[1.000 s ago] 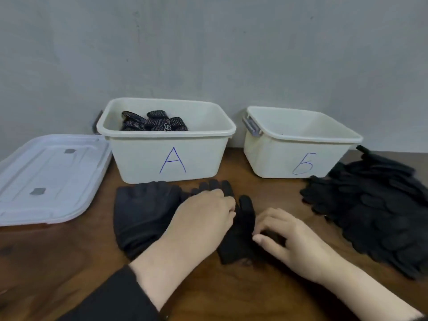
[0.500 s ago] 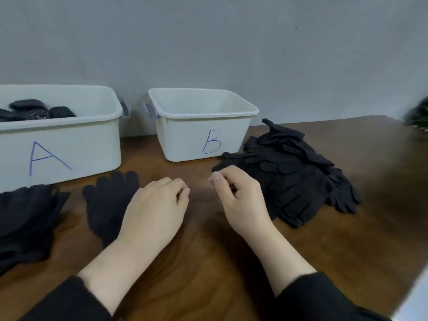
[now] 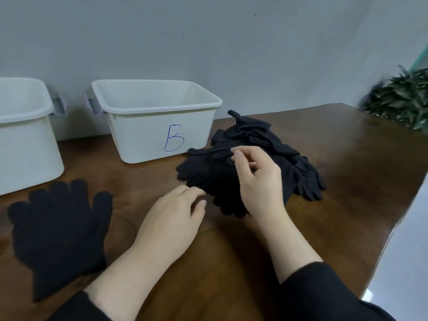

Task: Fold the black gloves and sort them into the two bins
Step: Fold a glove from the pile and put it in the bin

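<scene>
Beside bin B [image 3: 148, 133], the heap of black gloves [image 3: 250, 163] looks soft, limp and light, so I would pinch one by its cuff. My right hand [image 3: 257, 181] hovers over it, fingers curled, holding nothing I can see; my left hand [image 3: 171, 216] rests relaxed on the table [image 3: 347, 172], a flat glove [image 3: 58, 230] lying left of it.

A single wide-angle camera, worn on the person's head, is looking forward and down across the dark brown wooden desk [image 3: 347, 181] toward the plain grey wall [image 3: 208, 42]. It is sitting close over both bare hands, the left [image 3: 171, 218] and the right [image 3: 259, 181], with the black sleeves entering from the bottom edge. The white plastic bin marked B [image 3: 148, 135] is standing just left of centre, and the frame is cutting off a second white plastic bin [image 3: 25, 144] at its left edge.
</scene>
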The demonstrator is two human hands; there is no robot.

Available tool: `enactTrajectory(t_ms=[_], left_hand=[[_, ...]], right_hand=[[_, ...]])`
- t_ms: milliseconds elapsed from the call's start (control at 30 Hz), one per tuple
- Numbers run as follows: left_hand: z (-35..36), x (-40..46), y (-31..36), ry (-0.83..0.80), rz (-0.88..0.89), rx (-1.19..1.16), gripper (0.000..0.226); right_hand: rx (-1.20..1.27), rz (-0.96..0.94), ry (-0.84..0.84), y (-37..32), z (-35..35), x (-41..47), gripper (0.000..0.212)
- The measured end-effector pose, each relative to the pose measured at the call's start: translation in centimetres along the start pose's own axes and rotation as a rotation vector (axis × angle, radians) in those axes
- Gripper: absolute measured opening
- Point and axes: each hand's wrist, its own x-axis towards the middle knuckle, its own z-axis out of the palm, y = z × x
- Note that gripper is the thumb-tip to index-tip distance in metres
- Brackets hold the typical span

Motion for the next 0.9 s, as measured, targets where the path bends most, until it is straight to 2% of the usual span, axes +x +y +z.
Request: enactTrajectory(t_ms=[200,333,400,533,633,767,900], left_hand=[[0.0,-0.2,0.4,-0.042,0.022,0.007,0.032],[-0.1,0.0,0.2,-0.053,0.019,-0.005,0.032],[0.0,0.0,0.2,-0.060,0.020,-0.001,0.033],[0.0,-0.1,0.1,-0.059,0.018,-0.002,0.034],[0.0,-0.1,0.0,-0.050,0.029,0.001,0.034],[0.1,0.0,0.0,-0.026,0.044,-0.033,0.034],[-0.2,0.4,0.3,0.073,0.027,-0.189,0.036]], right_hand=[[-0.329,0.007,0.110,4.6,-3.9,2.0,0.022],[-0.635,0.135,-0.029,6.8,-5.7,4.7,0.045],[-0.698,0.211,-0.096,7.9,-6.5,5.8,0.046],[-0.668,0.241,-0.124,8.4,-7.3,7.3,0.029],[-0.632,0.147,-0.094,7.3,-7.8,8.0,0.026],[-0.374,-0.059,0.062,3.6,-9.7,8.9,0.017],[-0.123,-0.026,-0.053,-0.7,-11.1,10.3,0.015]])
